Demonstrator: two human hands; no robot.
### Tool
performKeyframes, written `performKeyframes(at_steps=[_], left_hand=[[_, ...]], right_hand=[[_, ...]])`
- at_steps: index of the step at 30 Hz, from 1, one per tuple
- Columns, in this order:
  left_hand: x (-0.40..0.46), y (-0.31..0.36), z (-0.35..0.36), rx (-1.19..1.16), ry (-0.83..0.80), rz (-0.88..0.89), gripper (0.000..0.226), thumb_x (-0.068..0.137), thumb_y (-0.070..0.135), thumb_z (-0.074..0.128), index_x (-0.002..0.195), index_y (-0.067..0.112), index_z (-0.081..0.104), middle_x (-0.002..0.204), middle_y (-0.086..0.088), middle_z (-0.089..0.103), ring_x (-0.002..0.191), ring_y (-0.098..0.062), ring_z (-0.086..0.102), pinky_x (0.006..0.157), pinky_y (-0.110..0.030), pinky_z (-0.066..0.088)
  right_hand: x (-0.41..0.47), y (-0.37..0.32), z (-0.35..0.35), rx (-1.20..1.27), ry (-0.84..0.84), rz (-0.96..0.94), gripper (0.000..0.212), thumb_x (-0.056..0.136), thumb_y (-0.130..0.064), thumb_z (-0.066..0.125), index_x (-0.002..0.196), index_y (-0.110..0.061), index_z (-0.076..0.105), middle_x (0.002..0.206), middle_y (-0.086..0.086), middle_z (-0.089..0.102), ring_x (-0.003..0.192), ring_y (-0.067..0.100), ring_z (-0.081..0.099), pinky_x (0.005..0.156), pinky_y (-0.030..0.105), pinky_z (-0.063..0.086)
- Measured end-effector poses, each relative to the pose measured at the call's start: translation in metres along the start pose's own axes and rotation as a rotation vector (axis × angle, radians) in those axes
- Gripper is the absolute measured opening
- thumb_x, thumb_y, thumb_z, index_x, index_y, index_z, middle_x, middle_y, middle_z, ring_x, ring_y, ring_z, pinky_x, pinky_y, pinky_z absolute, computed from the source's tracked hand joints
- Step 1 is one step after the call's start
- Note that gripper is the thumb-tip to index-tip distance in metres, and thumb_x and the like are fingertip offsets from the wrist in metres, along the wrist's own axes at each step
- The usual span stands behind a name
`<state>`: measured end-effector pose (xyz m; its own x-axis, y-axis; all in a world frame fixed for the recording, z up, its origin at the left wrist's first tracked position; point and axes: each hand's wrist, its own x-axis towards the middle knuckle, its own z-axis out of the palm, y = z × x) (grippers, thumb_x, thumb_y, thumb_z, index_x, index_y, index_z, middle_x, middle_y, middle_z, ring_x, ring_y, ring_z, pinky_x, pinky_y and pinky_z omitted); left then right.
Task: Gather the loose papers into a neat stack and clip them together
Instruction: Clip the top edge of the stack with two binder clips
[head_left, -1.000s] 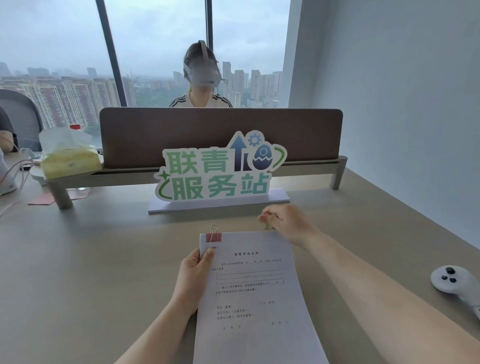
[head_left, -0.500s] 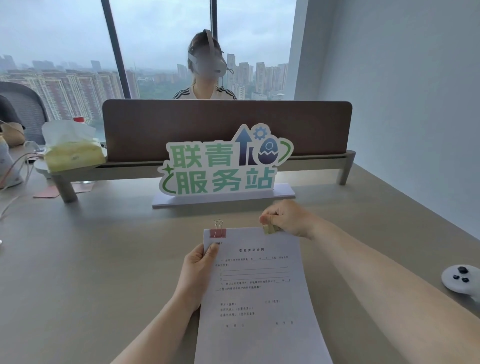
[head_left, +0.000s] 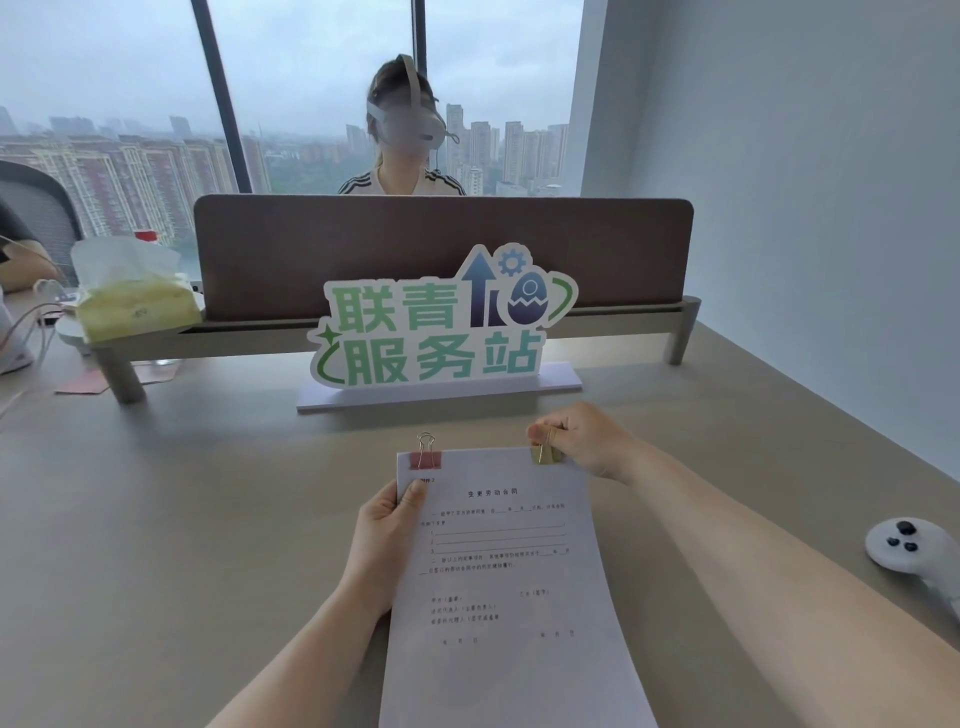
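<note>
The right hand pinches the wire handles of a gold metal binder clip seated on the top edge of the white printed paper stack, near its right corner. The left hand grips the stack's left edge, thumb on top, just below a pink metal binder clip already fastened near the stack's left corner. The stack lies squared on the beige surface, nearer than the green lettered sign. This looks like the closing step: seating the second clip. Next, the right hand likely needs to let the handles go once the clip sits fully over the edge.
</note>
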<state>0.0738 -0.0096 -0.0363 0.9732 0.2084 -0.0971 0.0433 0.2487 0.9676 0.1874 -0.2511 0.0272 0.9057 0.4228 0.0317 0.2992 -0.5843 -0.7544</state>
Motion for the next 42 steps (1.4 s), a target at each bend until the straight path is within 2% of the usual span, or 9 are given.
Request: performKeyframes(at_steps=[5,8,11,15,20,27,33,36,42], left_hand=[[0.000,0.000,-0.001,0.018,-0.001,-0.007,0.019,0.097,0.022,0.056,0.098,0.007,0.068,0.098,-0.027,0.071,0.083,-0.039,0.068,0.080,-0.059,0.053],[0.000,0.000,0.000,0.020,-0.008,-0.004,0.019,0.097,0.022,0.055,0.098,0.008,0.068,0.095,-0.024,0.073,0.080,-0.037,0.069,0.077,-0.052,0.056],[0.000,0.001,0.001,0.018,-0.016,-0.004,0.019,0.098,0.022,0.054,0.099,0.007,0.066,0.091,-0.021,0.073,0.076,-0.034,0.070,0.071,-0.044,0.058],[-0.001,0.002,0.001,0.032,-0.010,-0.002,0.020,0.098,0.023,0.054,0.098,0.006,0.066,0.091,-0.021,0.074,0.076,-0.035,0.070,0.071,-0.045,0.058],[-0.002,0.003,0.001,0.043,0.004,-0.004,0.021,0.098,0.022,0.054,0.099,0.004,0.065,0.093,-0.024,0.073,0.078,-0.037,0.070,0.076,-0.052,0.057],[-0.003,0.008,0.003,0.088,0.069,-0.044,0.022,0.098,0.025,0.054,0.094,0.007,0.067,0.090,-0.020,0.075,0.081,-0.038,0.071,0.078,-0.055,0.057],[-0.003,0.013,0.001,0.169,0.080,-0.090,0.025,0.099,0.028,0.051,0.098,0.008,0.066,0.088,-0.015,0.076,0.077,-0.033,0.073,0.073,-0.047,0.060],[-0.011,0.015,-0.008,0.218,-0.013,-0.118,0.022,0.099,0.026,0.052,0.106,0.008,0.064,0.093,-0.011,0.077,0.083,-0.030,0.074,0.073,-0.040,0.059],[-0.040,0.020,-0.044,0.183,-0.121,-0.176,0.023,0.098,0.019,0.052,0.116,0.009,0.063,0.104,-0.012,0.075,0.096,-0.032,0.072,0.089,-0.047,0.055]], right_hand=[[-0.007,-0.003,-0.002,-0.018,-0.026,0.039,0.050,0.087,-0.059,0.057,0.066,-0.014,0.062,0.052,-0.013,0.048,0.057,0.011,0.041,0.062,0.029,0.033],[-0.013,-0.006,-0.001,0.052,-0.044,0.045,0.069,0.080,-0.069,0.053,0.101,-0.005,0.067,0.087,0.008,0.067,0.079,0.012,0.057,0.070,0.028,0.042],[-0.026,-0.010,0.001,0.248,0.107,0.080,0.053,0.095,-0.053,0.045,0.130,-0.015,0.054,0.109,0.002,0.066,0.088,0.009,0.064,0.066,0.022,0.047],[-0.046,0.005,0.013,0.550,0.242,0.218,0.043,0.101,-0.048,0.037,0.119,-0.012,0.053,0.072,0.001,0.062,0.048,0.008,0.059,0.045,0.023,0.042],[-0.078,0.022,0.037,0.628,0.190,0.324,0.038,0.101,-0.041,0.045,0.097,-0.012,0.070,0.090,0.007,0.075,0.073,0.017,0.068,0.064,0.029,0.047],[-0.104,0.017,0.048,0.627,0.161,0.295,0.025,0.098,-0.014,0.052,0.106,0.000,0.072,0.102,0.015,0.076,0.094,0.032,0.073,0.083,0.043,0.055],[-0.109,0.009,0.061,0.642,0.227,0.333,0.027,0.098,-0.014,0.052,0.101,0.006,0.069,0.099,0.020,0.075,0.091,0.038,0.072,0.080,0.043,0.055],[-0.107,0.007,0.072,0.715,0.317,0.367,0.034,0.093,-0.019,0.055,0.099,0.015,0.058,0.086,0.024,0.068,0.076,0.035,0.064,0.071,0.044,0.049],[-0.095,-0.006,0.092,0.798,0.346,0.343,0.048,0.079,-0.031,0.060,0.090,0.015,0.050,0.082,0.015,0.058,0.075,0.029,0.054,0.068,0.042,0.043]])
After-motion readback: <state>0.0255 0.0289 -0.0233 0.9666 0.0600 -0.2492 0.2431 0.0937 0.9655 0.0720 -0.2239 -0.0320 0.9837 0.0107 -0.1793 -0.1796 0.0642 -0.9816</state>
